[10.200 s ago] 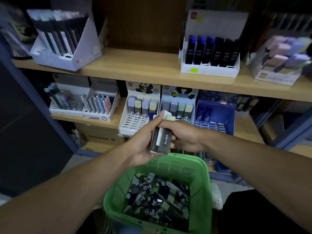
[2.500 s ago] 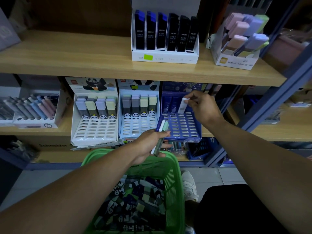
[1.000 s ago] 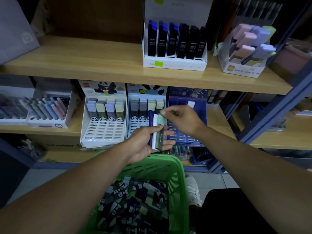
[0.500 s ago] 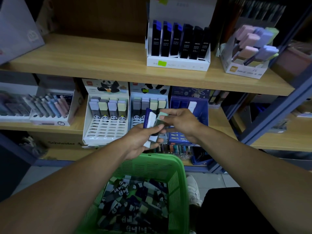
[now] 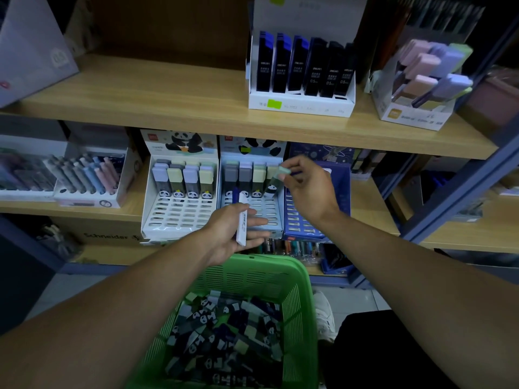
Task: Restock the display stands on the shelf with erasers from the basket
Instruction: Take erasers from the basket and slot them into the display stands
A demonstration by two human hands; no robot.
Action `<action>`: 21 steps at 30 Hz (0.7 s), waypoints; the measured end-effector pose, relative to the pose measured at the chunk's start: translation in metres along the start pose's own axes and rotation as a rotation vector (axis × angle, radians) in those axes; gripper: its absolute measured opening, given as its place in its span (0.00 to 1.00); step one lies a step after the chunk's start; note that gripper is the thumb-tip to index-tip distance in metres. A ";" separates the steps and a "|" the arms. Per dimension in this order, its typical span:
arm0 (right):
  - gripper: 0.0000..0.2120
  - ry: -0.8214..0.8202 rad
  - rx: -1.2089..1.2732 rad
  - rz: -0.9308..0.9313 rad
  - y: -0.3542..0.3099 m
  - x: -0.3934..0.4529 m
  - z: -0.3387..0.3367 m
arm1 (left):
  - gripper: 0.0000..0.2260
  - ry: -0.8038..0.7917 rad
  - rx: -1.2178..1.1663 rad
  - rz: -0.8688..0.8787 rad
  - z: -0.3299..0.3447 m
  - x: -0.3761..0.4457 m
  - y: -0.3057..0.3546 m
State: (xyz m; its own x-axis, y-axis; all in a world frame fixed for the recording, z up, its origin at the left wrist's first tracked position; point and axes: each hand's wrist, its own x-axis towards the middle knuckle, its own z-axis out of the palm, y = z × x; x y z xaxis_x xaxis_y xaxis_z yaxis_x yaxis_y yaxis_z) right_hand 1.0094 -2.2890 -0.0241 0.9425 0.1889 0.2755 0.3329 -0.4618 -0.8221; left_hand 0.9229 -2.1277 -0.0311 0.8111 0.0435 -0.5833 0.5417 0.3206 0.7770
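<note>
head view: right hand pinches a mint-topped panda eraser over the second white display stand on the lower shelf. left hand grips a white eraser and a dark blue one behind it, just above the green basket, which is heaped with erasers. a first white stand sits to the left, a blue stand to the right.

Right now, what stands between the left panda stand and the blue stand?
In the head view, the second panda stand; the right hand holds an eraser over it.
</note>
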 end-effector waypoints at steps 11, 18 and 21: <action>0.06 -0.138 -0.282 -0.135 0.006 0.003 0.009 | 0.17 0.060 -0.062 0.047 -0.011 0.000 0.006; 0.05 -0.158 -0.284 -0.139 0.009 0.006 0.003 | 0.17 0.082 -0.037 0.058 -0.014 -0.001 0.006; 0.07 -0.147 -0.281 -0.125 0.012 0.008 -0.001 | 0.17 0.080 -0.022 0.058 -0.015 0.000 0.006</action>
State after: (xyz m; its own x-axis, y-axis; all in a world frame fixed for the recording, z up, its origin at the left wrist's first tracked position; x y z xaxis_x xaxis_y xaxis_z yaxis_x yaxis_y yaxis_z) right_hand 1.0209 -2.2933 -0.0310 0.8867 0.3725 0.2740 0.4596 -0.6442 -0.6114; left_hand 0.9230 -2.1113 -0.0296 0.8200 0.1378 -0.5556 0.4890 0.3359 0.8050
